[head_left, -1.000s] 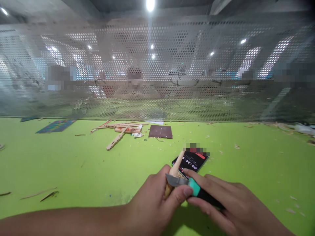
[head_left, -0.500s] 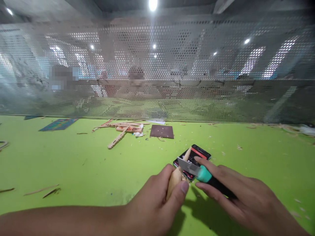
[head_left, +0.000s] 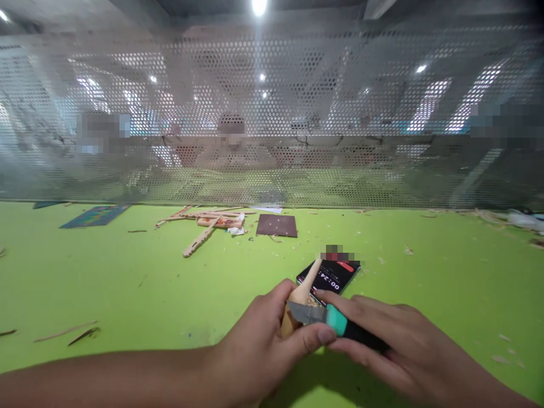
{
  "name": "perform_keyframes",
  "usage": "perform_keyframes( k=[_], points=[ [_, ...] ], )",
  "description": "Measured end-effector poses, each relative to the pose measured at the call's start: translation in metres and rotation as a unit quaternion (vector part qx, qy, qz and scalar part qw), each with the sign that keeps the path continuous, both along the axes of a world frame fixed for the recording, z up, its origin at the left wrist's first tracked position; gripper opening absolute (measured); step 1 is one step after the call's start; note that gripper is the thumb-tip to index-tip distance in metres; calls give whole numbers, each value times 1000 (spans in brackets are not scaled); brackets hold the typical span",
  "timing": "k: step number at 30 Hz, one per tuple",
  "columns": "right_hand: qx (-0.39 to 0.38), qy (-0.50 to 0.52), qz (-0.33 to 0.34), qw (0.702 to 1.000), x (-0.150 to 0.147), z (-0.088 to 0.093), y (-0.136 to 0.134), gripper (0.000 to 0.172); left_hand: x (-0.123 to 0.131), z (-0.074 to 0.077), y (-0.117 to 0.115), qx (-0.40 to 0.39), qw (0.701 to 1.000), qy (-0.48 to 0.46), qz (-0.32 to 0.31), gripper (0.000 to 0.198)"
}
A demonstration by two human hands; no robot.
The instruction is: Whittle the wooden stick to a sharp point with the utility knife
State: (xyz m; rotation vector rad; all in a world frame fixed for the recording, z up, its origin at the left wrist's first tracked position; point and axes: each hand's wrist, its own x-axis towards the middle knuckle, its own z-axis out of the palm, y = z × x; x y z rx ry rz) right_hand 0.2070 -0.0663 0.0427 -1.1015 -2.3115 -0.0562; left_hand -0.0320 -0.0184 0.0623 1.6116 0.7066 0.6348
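My left hand (head_left: 263, 345) is closed round a pale wooden stick (head_left: 305, 283) with a whittled, tapering tip that points up and away. My right hand (head_left: 395, 351) grips a knife (head_left: 335, 323) with a teal collar and black handle. Its grey blade lies across the stick just above my left fingers, and my left thumb presses against the blade's back. Right behind the stick a black phone (head_left: 334, 276) lies flat on the green table, showing a timer.
The green table (head_left: 127, 283) carries wood shavings, a pile of wooden sticks (head_left: 204, 224), a brown sandpaper square (head_left: 277, 225) and a coloured card (head_left: 96, 216). A perforated metal screen (head_left: 272, 124) closes the far edge; people sit blurred behind it.
The blade had slid up toward the stick's tip half a second ago; now it is back down at the stick's base by my left thumb.
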Motion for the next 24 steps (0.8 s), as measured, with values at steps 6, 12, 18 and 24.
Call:
perform_keyframes(
  k=[6, 12, 18, 24],
  points=[
    [64, -47, -66, 995, -9, 2, -6, 46, 0, -7, 1, 42, 999, 11, 14, 29],
    [99, -47, -94, 990, -11, 3, -8, 47, 1, -4, -2, 20, 1000, 6, 17, 34],
    [120, -23, -119, 985, -2, 8, -3, 47, 2, 7, -4, -7, 1000, -1, 9, 36],
    [57, -21, -28, 998, -3, 7, 1, 43, 3, 6, -1, -72, 995, -66, -24, 36]
  ],
)
